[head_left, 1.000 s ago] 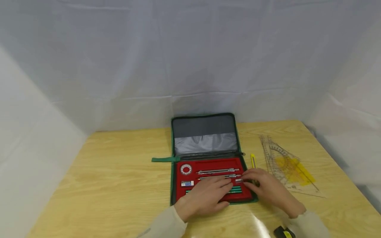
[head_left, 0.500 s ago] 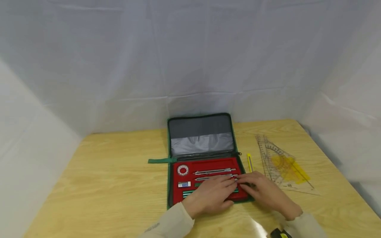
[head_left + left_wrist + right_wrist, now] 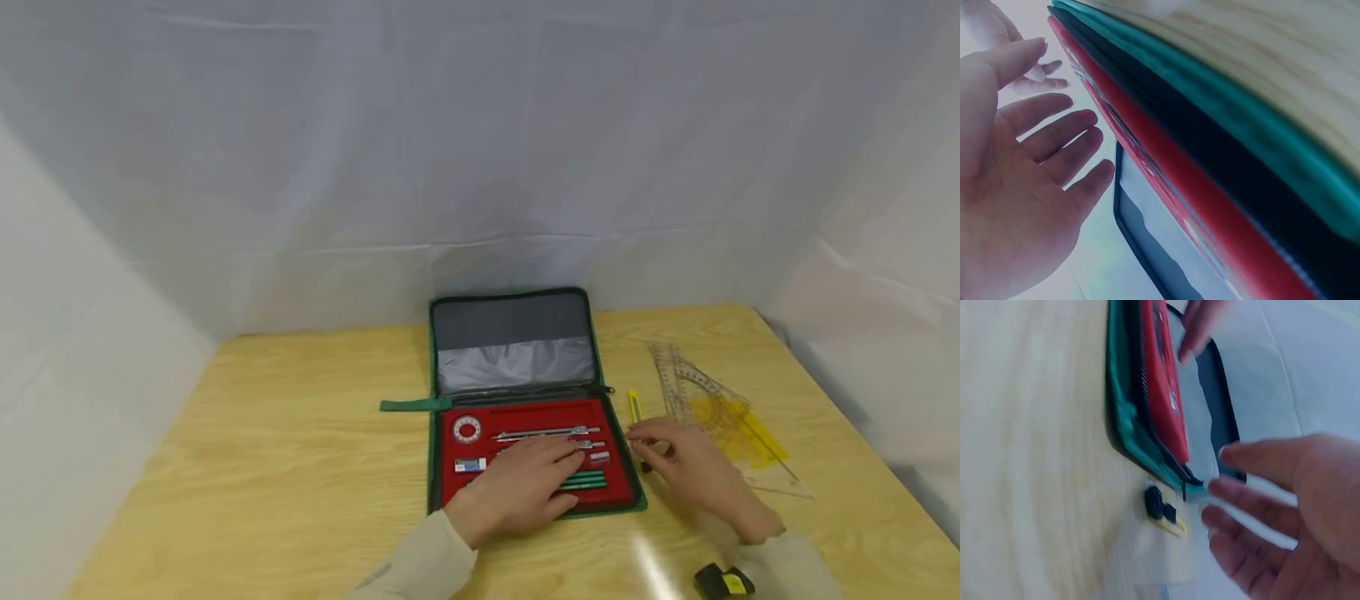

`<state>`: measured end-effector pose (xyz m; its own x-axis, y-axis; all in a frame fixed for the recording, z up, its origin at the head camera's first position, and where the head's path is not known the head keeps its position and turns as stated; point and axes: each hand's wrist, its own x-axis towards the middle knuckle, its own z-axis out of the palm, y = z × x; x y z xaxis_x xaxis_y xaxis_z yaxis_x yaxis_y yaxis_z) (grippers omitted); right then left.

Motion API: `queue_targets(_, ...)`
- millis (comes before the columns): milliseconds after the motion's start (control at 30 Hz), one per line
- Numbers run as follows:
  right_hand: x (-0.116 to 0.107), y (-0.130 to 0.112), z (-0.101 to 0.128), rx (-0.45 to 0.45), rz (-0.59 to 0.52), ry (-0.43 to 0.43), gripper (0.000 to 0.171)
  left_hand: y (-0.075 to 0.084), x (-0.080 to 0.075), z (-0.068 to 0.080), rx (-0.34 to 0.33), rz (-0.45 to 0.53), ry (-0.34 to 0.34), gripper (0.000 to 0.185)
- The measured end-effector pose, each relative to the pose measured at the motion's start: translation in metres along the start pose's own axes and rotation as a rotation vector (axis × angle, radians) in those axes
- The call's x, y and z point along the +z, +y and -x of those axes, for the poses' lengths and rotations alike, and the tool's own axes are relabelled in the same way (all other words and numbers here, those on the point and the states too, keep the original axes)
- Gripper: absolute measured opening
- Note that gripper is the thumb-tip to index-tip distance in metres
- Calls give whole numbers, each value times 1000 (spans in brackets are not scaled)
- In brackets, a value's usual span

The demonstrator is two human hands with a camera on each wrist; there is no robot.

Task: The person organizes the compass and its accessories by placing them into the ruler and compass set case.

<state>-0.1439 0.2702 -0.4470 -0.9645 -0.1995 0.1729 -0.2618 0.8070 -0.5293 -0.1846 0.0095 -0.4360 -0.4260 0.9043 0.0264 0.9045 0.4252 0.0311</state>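
A green zip case (image 3: 510, 321) lies unzipped, with a red tray (image 3: 615, 492) in its lower half. My left hand (image 3: 517, 487) is held over the tray with extended fingers, hiding part of the green pencils (image 3: 585, 481) and the metal drawing instruments (image 3: 547, 433). In the left wrist view, a gap shows between its palm and the tray. Just off the case's right edge is my right hand (image 3: 697, 471), nearest a yellow utility knife (image 3: 634, 405). Its thumb and fingers stand apart, with nothing visible between them in the right wrist view. A small sharpener (image 3: 600, 457) sits in the tray.
An eraser (image 3: 470, 465) and a white ring-shaped piece (image 3: 467, 429) occupy the tray's left side. Clear set squares (image 3: 675, 383) and a yellow sheet-like piece (image 3: 765, 437) lie to the right. A black and yellow tape measure (image 3: 723, 581) rests near my right sleeve.
My right hand has drawn back rightward from the tray to beside the case, uncovering the sharpener in its slot. My left hand stays over the tray.
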Motion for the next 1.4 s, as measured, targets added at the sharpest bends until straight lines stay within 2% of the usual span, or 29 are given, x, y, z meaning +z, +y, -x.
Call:
queue_targets(200, -11, 1, 0, 145, -7, 5, 21, -9, 1, 9, -51, 44, -28, 54)
queue_targets(433, -5, 2, -2, 246, -15, -43, 28, -18, -1, 16, -85, 53, -30, 54)
queue_targets(700, -3, -1, -5, 313, 63, -59, 41, -26, -2, 24, -114, 92, -17, 54)
queue_targets(1000, 0, -5, -11, 421, 104, -122, 29, -29, -1, 31, -167, 121, -25, 54)
queue_targets(1167, 1, -3, -13, 434, 93, -126, 22, -30, -1, 35, -226, 119, -40, 53)
queue_targets(1400, -4, 7, -16, 471, 39, -132, 29, -32, -1, 43, -260, 145, -33, 52)
